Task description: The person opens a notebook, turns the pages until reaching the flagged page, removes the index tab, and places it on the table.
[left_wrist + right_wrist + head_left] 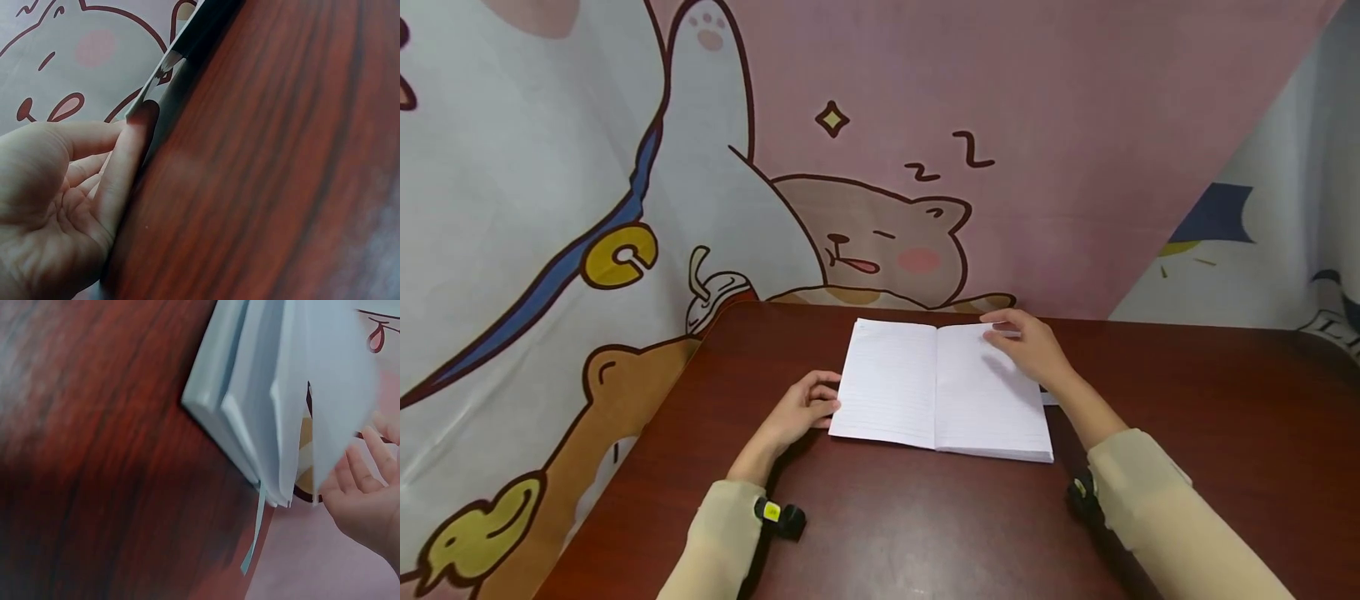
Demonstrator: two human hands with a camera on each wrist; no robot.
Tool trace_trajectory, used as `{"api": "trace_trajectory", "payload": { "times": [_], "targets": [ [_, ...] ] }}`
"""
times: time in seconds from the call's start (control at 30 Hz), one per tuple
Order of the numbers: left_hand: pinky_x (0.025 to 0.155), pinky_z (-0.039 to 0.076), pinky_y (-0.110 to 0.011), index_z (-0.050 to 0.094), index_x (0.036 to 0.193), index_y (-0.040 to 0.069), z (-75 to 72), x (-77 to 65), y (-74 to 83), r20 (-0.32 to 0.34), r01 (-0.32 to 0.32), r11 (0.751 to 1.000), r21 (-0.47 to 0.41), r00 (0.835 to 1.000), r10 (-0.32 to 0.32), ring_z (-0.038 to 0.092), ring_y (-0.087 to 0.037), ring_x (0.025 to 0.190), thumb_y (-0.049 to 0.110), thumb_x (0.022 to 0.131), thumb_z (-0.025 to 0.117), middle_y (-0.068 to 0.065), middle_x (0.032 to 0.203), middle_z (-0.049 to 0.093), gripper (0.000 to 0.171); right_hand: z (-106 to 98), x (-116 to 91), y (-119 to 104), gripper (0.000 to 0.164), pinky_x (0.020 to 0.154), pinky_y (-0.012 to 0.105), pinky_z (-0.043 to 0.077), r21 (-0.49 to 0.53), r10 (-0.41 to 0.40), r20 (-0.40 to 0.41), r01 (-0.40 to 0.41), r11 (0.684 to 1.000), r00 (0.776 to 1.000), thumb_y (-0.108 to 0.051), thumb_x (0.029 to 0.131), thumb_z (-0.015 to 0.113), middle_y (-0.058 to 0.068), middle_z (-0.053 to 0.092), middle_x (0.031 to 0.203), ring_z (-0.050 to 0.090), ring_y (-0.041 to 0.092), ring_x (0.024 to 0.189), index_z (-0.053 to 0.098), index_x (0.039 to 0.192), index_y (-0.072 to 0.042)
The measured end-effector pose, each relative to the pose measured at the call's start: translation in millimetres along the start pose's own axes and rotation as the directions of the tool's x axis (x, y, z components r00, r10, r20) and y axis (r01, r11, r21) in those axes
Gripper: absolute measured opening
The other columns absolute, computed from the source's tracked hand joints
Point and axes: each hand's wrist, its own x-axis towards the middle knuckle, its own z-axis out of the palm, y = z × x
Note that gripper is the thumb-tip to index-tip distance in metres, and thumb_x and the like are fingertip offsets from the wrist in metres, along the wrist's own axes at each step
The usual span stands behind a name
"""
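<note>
An open notebook (887, 379) with faintly lined white pages lies on a table. My left hand (797, 410) is at its left edge; in the left wrist view, the thumb and fingers (128, 156) pinch that edge. My right hand (1033, 350) is at the top right corner of the right page (985, 383), thumb and index finger on either side of the corner. In the right wrist view a lifted page (340, 381) stands away from the stack and overlaps the fingertips. A pale ribbon bookmark (253, 540) hangs from the notebook's end.
The dark red-brown wooden table (880, 525) reaches back to a pink and white cloth (1045, 150) printed with cartoon animals. More of this cloth hangs along the left side. Each wrist wears a small black camera (782, 517).
</note>
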Motion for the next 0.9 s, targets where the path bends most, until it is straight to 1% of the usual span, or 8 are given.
{"api": "trace_trajectory", "payload": {
  "times": [0.2,0.33,0.5,0.6,0.73,0.9],
  "targets": [
    [0.074,0.057,-0.027,0.044,0.141,-0.001,-0.5,-0.2,-0.4,0.001,-0.006,1.0,0.01,1.0,0.006,0.064,-0.009,0.087,0.004,0.1,0.057,-0.021,0.111,0.064,0.043,-4.1,-0.7,7.6,0.035,0.109,0.057,0.041,-0.022,-0.002,-0.059,0.001,1.0,0.998,-0.016,0.098,0.063,0.026,0.05,0.141,0.049,0.044,0.13,0.06,0.129,0.0],
    [0.074,0.058,-0.027,0.045,0.14,-0.001,-0.2,0.1,-0.1,0.001,-0.013,1.0,0.004,1.0,0.013,0.064,-0.01,0.087,0.004,0.099,0.057,-0.022,0.111,0.064,0.043,-6.4,-2.9,12.0,0.036,0.109,0.059,0.04,-0.021,0.0,-0.09,-0.002,1.0,0.996,-0.013,0.096,0.064,0.028,0.043,0.145,0.045,0.045,0.131,0.06,0.129,0.003],
    [0.074,0.058,-0.027,0.045,0.14,-0.001,0.5,-1.0,0.5,0.002,-0.001,1.0,0.001,1.0,0.001,0.064,-0.009,0.087,0.004,0.099,0.057,-0.02,0.11,0.064,0.043,-8.3,-6.7,16.2,0.043,0.109,0.059,0.039,-0.048,0.023,-0.111,-0.029,0.998,0.994,-0.009,0.094,0.065,0.032,0.035,0.149,0.038,0.047,0.136,0.056,0.134,0.005],
    [0.073,0.057,-0.026,0.045,0.14,0.0,0.5,-1.2,0.7,-0.005,0.006,1.0,0.004,1.0,-0.006,0.064,-0.008,0.086,0.004,0.099,0.058,-0.018,0.109,0.064,0.043,-8.4,-8.4,17.1,0.049,0.107,0.059,0.041,-0.067,0.051,-0.115,-0.058,0.996,0.992,-0.009,0.094,0.066,0.032,0.037,0.148,0.041,0.047,0.133,0.051,0.138,0.003],
    [0.074,0.058,-0.027,0.046,0.14,0.001,-0.2,-1.2,1.4,-0.014,0.008,1.0,0.013,1.0,-0.007,0.064,-0.009,0.085,0.003,0.099,0.057,-0.017,0.108,0.064,0.043,-8.1,-10.4,18.6,0.054,0.103,0.059,0.043,-0.049,0.077,-0.116,-0.083,0.995,0.99,-0.006,0.093,0.065,0.032,0.043,0.144,0.049,0.047,0.125,0.046,0.143,0.003],
    [0.074,0.058,-0.027,0.046,0.14,0.0,0.5,-1.2,2.3,-0.009,0.006,1.0,0.003,1.0,-0.006,0.064,-0.01,0.086,0.003,0.099,0.058,-0.021,0.11,0.064,0.043,-8.5,-11.6,22.5,0.061,0.09,0.05,0.051,-0.042,0.085,-0.161,-0.093,0.995,0.983,-0.001,0.09,0.065,0.032,0.047,0.141,0.059,0.045,0.112,0.041,0.146,0.003]
  ]
}}
